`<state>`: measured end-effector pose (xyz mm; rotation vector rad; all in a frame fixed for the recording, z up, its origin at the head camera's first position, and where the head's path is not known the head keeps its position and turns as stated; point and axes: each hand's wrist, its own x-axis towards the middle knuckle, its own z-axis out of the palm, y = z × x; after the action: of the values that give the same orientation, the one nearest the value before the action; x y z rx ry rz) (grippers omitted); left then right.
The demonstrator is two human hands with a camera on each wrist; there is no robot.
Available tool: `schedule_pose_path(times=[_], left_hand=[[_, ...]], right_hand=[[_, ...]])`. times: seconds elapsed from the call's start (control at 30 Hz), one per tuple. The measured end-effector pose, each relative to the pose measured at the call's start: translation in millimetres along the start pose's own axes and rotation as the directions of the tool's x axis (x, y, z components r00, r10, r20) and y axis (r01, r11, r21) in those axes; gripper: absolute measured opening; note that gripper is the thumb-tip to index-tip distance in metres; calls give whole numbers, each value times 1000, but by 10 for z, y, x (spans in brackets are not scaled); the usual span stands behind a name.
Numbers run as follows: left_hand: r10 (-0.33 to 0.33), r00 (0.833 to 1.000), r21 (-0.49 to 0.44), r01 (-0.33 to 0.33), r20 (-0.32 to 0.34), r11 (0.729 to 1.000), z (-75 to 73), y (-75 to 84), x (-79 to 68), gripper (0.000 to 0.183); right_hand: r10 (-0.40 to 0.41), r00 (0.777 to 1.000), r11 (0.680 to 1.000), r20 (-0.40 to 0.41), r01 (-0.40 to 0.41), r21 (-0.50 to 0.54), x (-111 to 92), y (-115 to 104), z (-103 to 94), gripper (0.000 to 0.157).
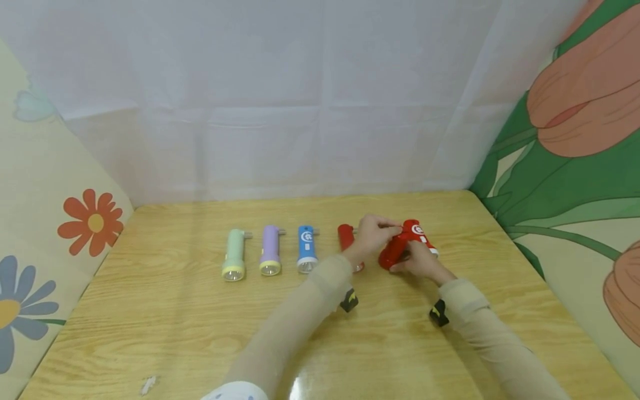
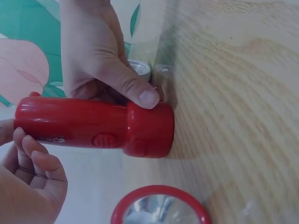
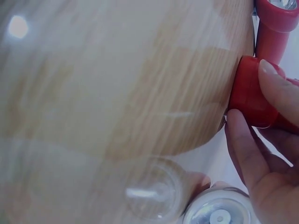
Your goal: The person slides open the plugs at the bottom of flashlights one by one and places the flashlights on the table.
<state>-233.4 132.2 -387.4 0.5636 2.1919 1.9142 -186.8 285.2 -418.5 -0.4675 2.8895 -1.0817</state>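
Observation:
A red flashlight point(image 1: 394, 251) stands tilted with its lens end down on the table between my two hands. My right hand point(image 1: 422, 260) grips the wide head end, its thumb lying across the red collar in the left wrist view. At the narrow tail end, the fingers of my left hand point(image 2: 35, 179) pinch the body. Seen from the head, the left hand point(image 1: 372, 236) reaches over another red flashlight point(image 1: 346, 238) and partly covers it. Just behind the right hand lies a red flashlight with a white rim point(image 1: 418, 230).
To the left, a blue flashlight point(image 1: 307, 249), a purple one point(image 1: 270, 250) and a green one point(image 1: 234, 254) lie in a row, lens ends facing me. A white scrap point(image 1: 148, 384) is near the front edge of the wooden table point(image 1: 165, 311). White cloth point(image 1: 260, 150) hangs behind.

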Motion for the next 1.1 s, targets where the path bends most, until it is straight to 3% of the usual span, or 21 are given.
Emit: schedule_pose_path(times=[0.3,0.87,1.1], left_hand=[[-17,999,-21,17,-29,1000,6,-5,-7,12],[8,997,55,-4,-78,998,54,13,2,13],[-25,997,72,30,-68,997,61,67,-10,12]], right_hand=[[14,1000,1000,9,-14,16,11,-24,-2,51],[-5,1000,1000,-15,4,-18,10,12,22,46],[7,1000,1000,-21,-8,-27,-3,-11,24,44]])
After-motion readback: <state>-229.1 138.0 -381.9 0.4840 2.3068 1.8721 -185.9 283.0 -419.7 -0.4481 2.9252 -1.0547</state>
